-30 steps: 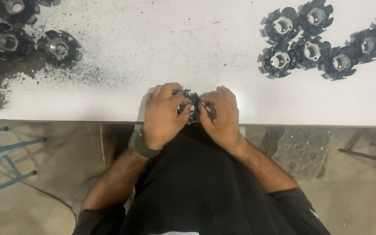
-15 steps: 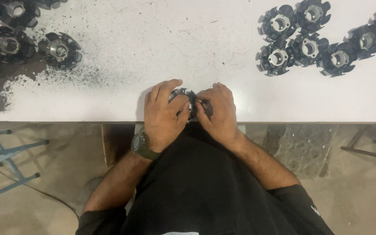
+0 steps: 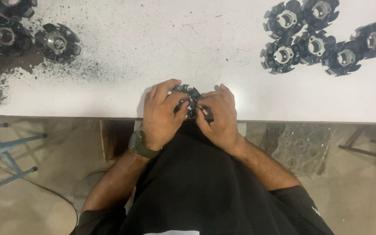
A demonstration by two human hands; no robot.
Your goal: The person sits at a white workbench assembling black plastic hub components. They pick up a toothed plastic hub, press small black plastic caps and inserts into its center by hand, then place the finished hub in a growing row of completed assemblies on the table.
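- Fingers [image 3: 170, 98] of both hands are covering most of the black finned part [image 3: 191, 94].
- A small pale piece [image 3: 202, 108] between the fingertips is staying too tiny to identify.

Bare forearms, both hands ungloved, black short-sleeved shirt [image 3: 205, 191] with a small pale mark at the hem, dark olive wristwatch [image 3: 141, 145] on left wrist.

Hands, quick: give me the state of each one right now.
Left hand: closed on the black finned part at the edge of the white table.
Right hand: closed on the same part, from the other side.
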